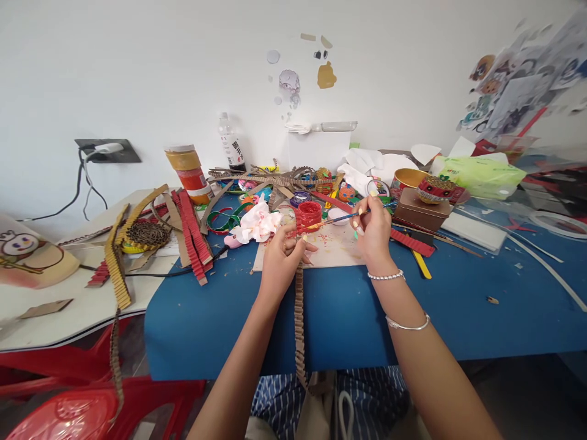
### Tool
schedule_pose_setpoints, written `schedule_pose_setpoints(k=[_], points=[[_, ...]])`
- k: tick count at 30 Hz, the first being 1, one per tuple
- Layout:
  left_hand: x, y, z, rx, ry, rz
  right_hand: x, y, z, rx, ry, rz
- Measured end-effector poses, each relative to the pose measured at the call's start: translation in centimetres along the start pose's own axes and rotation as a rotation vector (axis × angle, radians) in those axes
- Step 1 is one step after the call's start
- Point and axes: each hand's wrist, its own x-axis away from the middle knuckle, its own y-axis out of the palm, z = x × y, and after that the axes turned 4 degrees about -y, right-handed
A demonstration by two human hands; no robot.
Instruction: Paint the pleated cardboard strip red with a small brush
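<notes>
In the head view, my left hand point(287, 256) pinches the upper end of a long brown corrugated cardboard strip point(299, 318), which runs down over the table's front edge toward my lap. My right hand point(373, 229) is closed round a thin paintbrush point(342, 218), its tip pointing left toward the strip's held end. Just beyond the fingers stands an open pot of red paint point(309, 214). Beneath both hands lies a paint-spotted pale board point(337, 250). A crumpled, red-stained tissue point(259, 223) rests left of my left hand.
Red-painted strips point(190, 235) and a yellow strip point(121, 263) lie to the left, near a large paint jar point(189, 174). Behind stands a bottle point(232, 143). On the right are a brown box point(422, 211), a green tissue pack point(479, 176) and a yellow stick point(422, 264).
</notes>
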Motion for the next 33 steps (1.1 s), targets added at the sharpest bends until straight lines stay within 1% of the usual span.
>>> schedule_pose_setpoints(k=[4, 13, 26, 33], points=[[-0.02, -0.01, -0.04, -0.001, -0.002, -0.001, 0.05, 0.14, -0.1, -0.011, -0.001, -0.024], [-0.09, -0.04, -0.24, 0.018, 0.005, -0.012, 0.04, 0.25, -0.11, -0.054, 0.007, -0.036], [-0.01, -0.04, -0.17, 0.002, 0.01, 0.005, 0.1, 0.18, -0.16, 0.008, -0.003, 0.051], [-0.07, -0.07, -0.21, 0.005, -0.004, -0.006, 0.03, 0.19, -0.07, -0.015, -0.001, 0.018]])
